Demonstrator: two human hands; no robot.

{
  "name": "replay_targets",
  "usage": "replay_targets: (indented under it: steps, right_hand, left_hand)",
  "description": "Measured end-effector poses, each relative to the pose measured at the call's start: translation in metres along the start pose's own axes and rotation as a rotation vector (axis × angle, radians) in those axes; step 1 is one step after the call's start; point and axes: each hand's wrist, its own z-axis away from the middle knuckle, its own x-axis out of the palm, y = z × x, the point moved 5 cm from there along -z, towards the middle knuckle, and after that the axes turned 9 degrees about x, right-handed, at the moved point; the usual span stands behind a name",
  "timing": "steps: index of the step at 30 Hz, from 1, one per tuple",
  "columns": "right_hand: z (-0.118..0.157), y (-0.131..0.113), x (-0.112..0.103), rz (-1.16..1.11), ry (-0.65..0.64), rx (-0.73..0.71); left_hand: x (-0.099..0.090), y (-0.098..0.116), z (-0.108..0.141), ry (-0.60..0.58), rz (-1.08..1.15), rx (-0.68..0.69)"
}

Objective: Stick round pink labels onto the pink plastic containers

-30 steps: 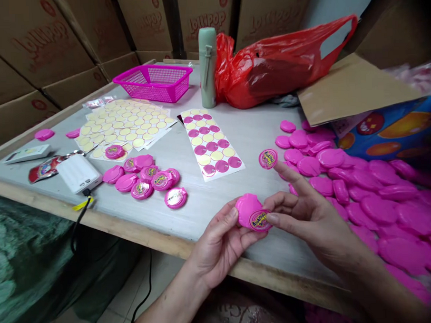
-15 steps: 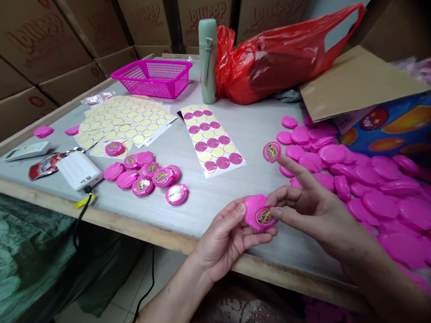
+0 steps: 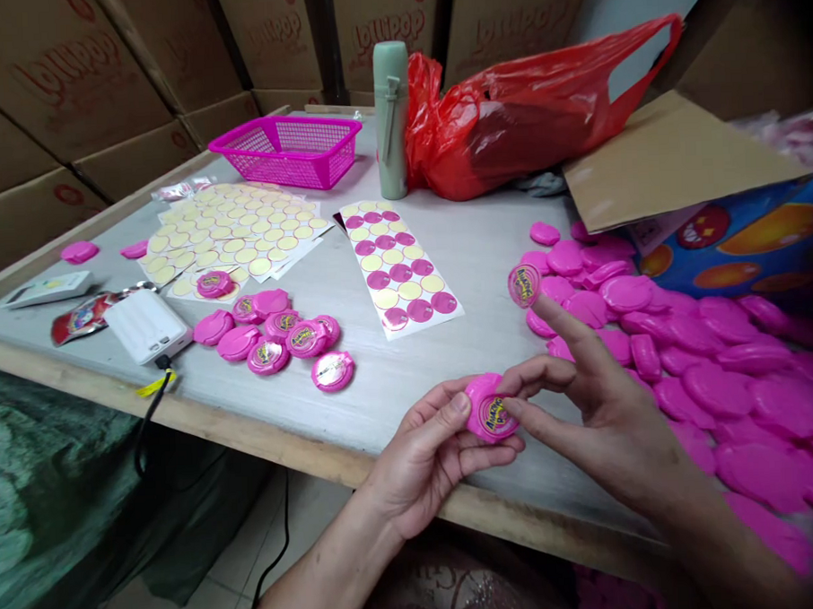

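Observation:
A round pink container (image 3: 482, 409) is held in my left hand (image 3: 430, 456), thumb on its near left side and fingers beneath. My right hand (image 3: 600, 413) pinches the edge of a printed round label (image 3: 498, 417) lying on the container's face. A second round label (image 3: 523, 284) clings to the tip of my right hand's raised index finger. Left of my hands, several pink containers (image 3: 306, 338) with labels sit in a group. A sheet of round stickers (image 3: 401, 273) lies beyond them, partly peeled.
Plain pink containers (image 3: 719, 372) are heaped at the right beside an open carton (image 3: 683, 149). A green flask (image 3: 391, 121), red bag (image 3: 506, 121), pink basket (image 3: 292, 152), sticker sheets (image 3: 234, 227) and white power bank (image 3: 148, 325) stand or lie on the table (image 3: 357, 414).
The container in my left hand has turned, and its label sits flatter on its face. My right index finger, with the spare label, has shifted slightly right.

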Motion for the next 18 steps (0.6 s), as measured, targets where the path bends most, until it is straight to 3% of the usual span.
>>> replay_targets:
  steps: [18]
  right_hand:
    - [0.0017,-0.009,0.0013,0.109,0.021,-0.119]
  left_hand:
    - [-0.0004,0.002,0.0013,-0.008,-0.021,-0.011]
